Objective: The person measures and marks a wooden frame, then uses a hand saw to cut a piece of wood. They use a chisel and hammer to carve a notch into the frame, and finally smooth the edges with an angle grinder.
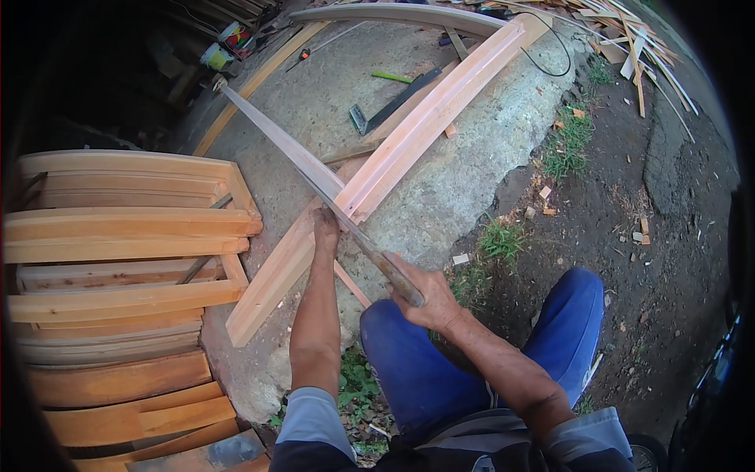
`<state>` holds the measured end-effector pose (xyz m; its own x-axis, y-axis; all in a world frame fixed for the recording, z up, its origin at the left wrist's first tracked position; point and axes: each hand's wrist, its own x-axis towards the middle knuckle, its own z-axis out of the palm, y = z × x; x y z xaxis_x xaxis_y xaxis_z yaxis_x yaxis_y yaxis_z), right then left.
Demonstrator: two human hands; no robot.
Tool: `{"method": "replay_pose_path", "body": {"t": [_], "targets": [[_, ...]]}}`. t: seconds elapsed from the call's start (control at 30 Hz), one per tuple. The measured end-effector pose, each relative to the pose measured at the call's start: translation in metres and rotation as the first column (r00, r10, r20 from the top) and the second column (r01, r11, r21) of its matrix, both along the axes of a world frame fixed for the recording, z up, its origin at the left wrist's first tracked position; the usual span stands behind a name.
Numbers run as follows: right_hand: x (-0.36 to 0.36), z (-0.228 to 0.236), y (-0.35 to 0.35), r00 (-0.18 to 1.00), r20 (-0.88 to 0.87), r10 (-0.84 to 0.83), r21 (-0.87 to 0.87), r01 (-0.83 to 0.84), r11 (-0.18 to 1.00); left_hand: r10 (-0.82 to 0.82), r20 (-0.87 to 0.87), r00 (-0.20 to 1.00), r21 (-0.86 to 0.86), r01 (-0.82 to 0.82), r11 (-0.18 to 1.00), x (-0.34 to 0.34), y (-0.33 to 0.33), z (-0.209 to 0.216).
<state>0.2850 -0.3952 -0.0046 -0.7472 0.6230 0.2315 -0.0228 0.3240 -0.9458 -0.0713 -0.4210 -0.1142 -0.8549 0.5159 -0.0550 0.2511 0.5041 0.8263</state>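
Grey slab [503, 134] (rough-edged) beneath pale timber [429, 130], beside soil [598, 330].

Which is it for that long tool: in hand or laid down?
In hand: the right hand wraps the near end of the long tool, which crosses the pale beam. Whether it bites into it, I cannot tell.

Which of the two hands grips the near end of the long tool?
The right hand, closed around the long tool; the left hand is instead at the pale timber.

No lettering, numbers or signs can be read.
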Motion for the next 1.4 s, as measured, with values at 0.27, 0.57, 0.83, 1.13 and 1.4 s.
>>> {"method": "replay_pose_path", "body": {"t": [0.27, 0.57, 0.83, 1.13, 1.4], "targets": [[0.102, 0.012, -0.026, 0.994, -0.102, -0.033, 0.184, 0.051, 0.982, 0.011, -0.019, 1.0, -0.054, -0.012, 0.998, -0.003, -0.01, -0.007], [0.04, -0.009, -0.011, 1.0, 0.011, 0.006, 0.062, -0.007, 0.998, 0.017, -0.124, 0.992, -0.219, -0.044, 0.975, 0.004, -0.006, 0.018], [0.016, -0.013, 0.004, 0.998, 0.046, 0.032, 0.095, -0.036, 0.995, -0.008, -0.142, 0.99, -0.195, -0.02, 0.981, 0.001, -0.01, 0.005], [0.132, 0.02, -0.035, 0.998, 0.054, 0.011, 0.084, -0.015, 0.996, 0.018, -0.104, 0.994, -0.278, -0.046, 0.96, -0.002, -0.007, 0.006], [-0.053, -0.033, 0.009, 1.0, 0.007, 0.014, -0.002, -0.014, 1.0, -0.085, -0.269, 0.959, -0.318, -0.006, 0.948, -0.001, -0.012, 0.014]]}}
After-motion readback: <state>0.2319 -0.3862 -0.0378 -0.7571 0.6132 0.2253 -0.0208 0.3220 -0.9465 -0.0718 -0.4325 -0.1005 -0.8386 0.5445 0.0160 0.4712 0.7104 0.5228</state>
